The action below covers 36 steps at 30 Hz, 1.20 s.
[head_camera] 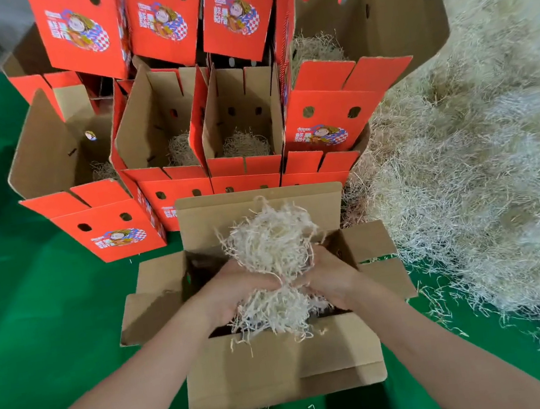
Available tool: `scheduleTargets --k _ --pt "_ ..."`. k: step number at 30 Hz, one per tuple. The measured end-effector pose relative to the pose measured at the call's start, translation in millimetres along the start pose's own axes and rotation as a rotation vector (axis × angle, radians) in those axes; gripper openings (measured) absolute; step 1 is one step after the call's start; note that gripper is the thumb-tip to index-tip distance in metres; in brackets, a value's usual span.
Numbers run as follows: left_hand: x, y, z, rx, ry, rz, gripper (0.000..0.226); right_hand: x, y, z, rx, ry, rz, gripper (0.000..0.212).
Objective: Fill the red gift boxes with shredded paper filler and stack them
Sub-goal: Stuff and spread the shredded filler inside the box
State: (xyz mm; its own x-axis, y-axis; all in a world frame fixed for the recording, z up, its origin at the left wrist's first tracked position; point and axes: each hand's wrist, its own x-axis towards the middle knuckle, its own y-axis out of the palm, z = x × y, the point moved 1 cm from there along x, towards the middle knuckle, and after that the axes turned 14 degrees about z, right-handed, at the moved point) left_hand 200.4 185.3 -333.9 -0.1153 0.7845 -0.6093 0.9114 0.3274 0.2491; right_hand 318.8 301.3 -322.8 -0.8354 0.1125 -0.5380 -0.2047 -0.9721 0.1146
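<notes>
The clump of shredded paper (268, 239) is right over the open box (283, 367) in front of the person, and some strands hang down into it. The left hand (235, 291) and the right hand (331, 278) both squeeze the clump, with fingers curled round its middle. To do this well, I think the hands should push the clump down low, then let go and spread it flat over the bottom. Loose bits should go inside, not on the flaps. Behind stand the red boxes (315, 119), stacked and open, some with a little nest of paper. The big pile (481, 176) lies to the right on the green floor (36, 320).
</notes>
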Motion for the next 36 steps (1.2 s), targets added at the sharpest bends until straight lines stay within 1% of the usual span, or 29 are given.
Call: scheduleTargets --k 2,3,5,6,7,8,9,11,12,13,14,15,16,17,18,19,20,21,22,23,25,26,27,29,30,32,34,35,36 --pt "4 -3 2 0.051 0.034 -0.099 0.051 -2 -6 -1 -0.045 0.028 -0.081 0.043" --pt "4 -9 2 0.075 0.066 -0.132 0.045 -7 -16 -1 -0.05 0.042 -0.115 0.049" --pt "-2 -26 4 0.114 0.068 -0.206 0.035 -20 -42 -2 -0.027 0.062 -0.218 0.07" --pt "-5 -34 6 0.12 0.05 -0.243 0.034 -27 -54 -1 0.012 0.054 -0.278 0.081" --pt "-6 -39 8 0.121 0.041 -0.257 0.039 -32 -62 -1 0.051 0.029 -0.3 0.087" --pt "-8 -40 9 0.128 0.058 -0.229 0.047 -33 -66 0 0.08 -0.012 -0.253 0.088" --pt "-9 -36 8 0.151 0.102 -0.165 0.052 -34 -63 4 0.098 -0.043 -0.151 0.085" --pt "-7 -26 6 0.21 0.166 -0.02 0.059 -28 -50 10 0.054 -0.002 0.065 0.082" --pt "-5 -21 6 0.229 0.177 0.061 0.059 -21 -41 12 0.003 0.033 0.128 0.087" --pt "-6 -17 5 0.243 0.159 0.161 0.058 -14 -32 11 -0.034 0.069 0.145 0.094" --pt "-8 -14 4 0.244 0.109 0.236 0.057 -7 -23 11 -0.075 0.113 0.115 0.1" --pt "-9 -15 3 0.231 0.042 0.252 0.058 -1 -20 9 -0.125 0.142 0.056 0.093" --pt "-11 -18 1 0.206 -0.014 0.196 0.061 3 -19 8 -0.183 0.135 -0.013 0.071" --pt "-11 -26 -1 0.182 -0.041 0.077 0.06 2 -22 7 -0.253 0.134 -0.075 0.045" --pt "-12 -35 -2 0.149 -0.02 -0.062 0.053 -2 -28 6 -0.328 0.158 -0.127 0.031" --pt "-12 -44 -2 0.112 0.023 -0.177 0.044 -7 -36 5 -0.41 0.174 -0.171 0.03" --pt "-13 -50 -3 0.11 0.052 -0.246 0.038 -11 -44 5 -0.467 0.193 -0.204 0.04" --pt "-14 -54 -3 0.157 0.06 -0.264 0.039 -14 -51 6 -0.475 0.205 -0.216 0.053" --pt "-13 -55 -2 0.209 0.058 -0.24 0.046 -14 -54 7 -0.448 0.201 -0.212 0.063" --pt "-11 -53 -2 0.218 0.039 -0.187 0.061 -12 -52 9 -0.403 0.178 -0.196 0.071" --pt "-4 -41 -4 0.13 -0.021 -0.022 0.105 -2 -41 12 -0.31 0.129 -0.161 0.079" --pt "-1 -31 -5 0.137 -0.075 0.038 0.115 3 -34 13 -0.253 0.124 -0.133 0.083" --pt "3 -22 -6 0.147 -0.116 0.07 0.108 7 -29 13 -0.175 0.132 -0.089 0.09" --pt "12 -17 -7 0.168 -0.09 0.029 0.055 12 -27 7 -0.037 0.188 0.008 0.11" --pt "15 -18 -7 0.158 -0.059 -0.01 0.041 12 -29 6 -0.013 0.21 0.042 0.115" --pt "18 -25 -5 0.043 -0.052 -0.035 0.046 11 -35 1 -0.022 0.225 0.056 0.11" --pt "17 -30 -2 -0.048 -0.075 0.015 0.054 16 -34 -6 -0.03 0.237 0.028 0.092" --pt "17 -32 -1 -0.036 -0.086 0.027 0.053 18 -32 -7 -0.055 0.246 0.0 0.08" --pt "18 -35 1 -0.005 -0.094 -0.001 0.048 19 -31 -8 -0.12 0.261 -0.025 0.073"
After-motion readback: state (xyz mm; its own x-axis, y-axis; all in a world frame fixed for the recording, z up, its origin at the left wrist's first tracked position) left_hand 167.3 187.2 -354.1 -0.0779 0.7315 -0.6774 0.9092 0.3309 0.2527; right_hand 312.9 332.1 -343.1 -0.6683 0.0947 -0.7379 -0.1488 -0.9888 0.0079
